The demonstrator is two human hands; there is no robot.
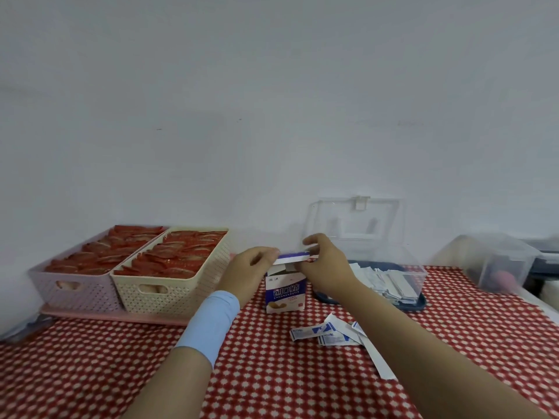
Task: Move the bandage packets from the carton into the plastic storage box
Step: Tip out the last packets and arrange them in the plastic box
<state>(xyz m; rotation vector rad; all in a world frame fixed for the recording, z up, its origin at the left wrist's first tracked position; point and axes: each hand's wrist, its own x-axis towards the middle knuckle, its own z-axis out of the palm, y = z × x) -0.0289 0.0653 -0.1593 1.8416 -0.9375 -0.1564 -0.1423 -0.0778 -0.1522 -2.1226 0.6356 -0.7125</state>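
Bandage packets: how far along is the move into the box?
Many packets already lie in the storage box. The left hand and right hand pinch the top flap of the carton. A few loose packets on the tablecloth are not yet boxed.

Entry: head view, one wide-angle camera, worn. We look forward and a little down from the person's head, square to the wall (pixel 272 86) behind the carton (pixel 286 293). The carton lies below centre and close to us (left hand (pixel 248 267) and right hand (pixel 325 267) both reach its top, forearms cut by the bottom edge). Above the carton, wall fills over half the frame; below it, checked tablecloth (pixel 272 373) runs right up to us.
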